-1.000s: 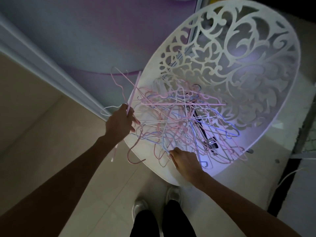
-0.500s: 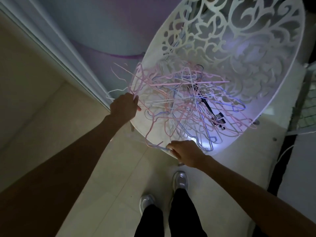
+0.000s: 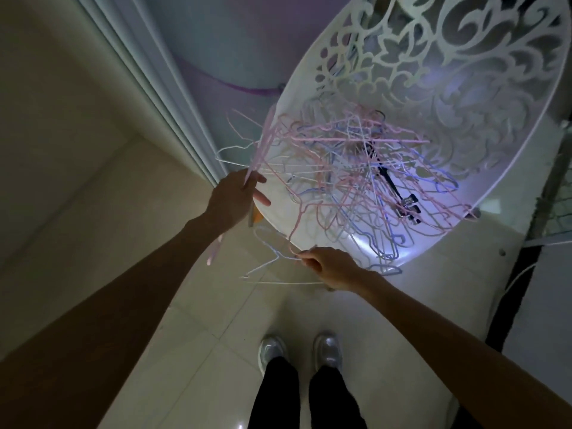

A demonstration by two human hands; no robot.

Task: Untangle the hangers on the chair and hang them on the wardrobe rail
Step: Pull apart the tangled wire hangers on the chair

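A tangle of thin pink, blue and white hangers (image 3: 349, 178) lies on the seat of a white chair (image 3: 483, 88) with a cut-out scroll pattern. My left hand (image 3: 235, 199) pinches a pink hanger (image 3: 263, 144) at the chair's left edge, with two fingers sticking out. My right hand (image 3: 331, 266) grips a pale white hanger (image 3: 269, 258) that hangs off the chair's front edge over the floor. A black clip hanger (image 3: 393, 184) lies in the pile.
A white wardrobe door frame (image 3: 145, 82) runs along the left of the chair, with a purple-tinted panel (image 3: 223, 41) behind it. My two shoes (image 3: 300, 351) stand on the tiled floor below the chair. A dark strip and cable (image 3: 517, 280) lie at the right.
My right hand has drawn a pale hanger out of the pile toward me, past the chair's front edge. My left hand keeps hold of the pink hanger at the left edge.
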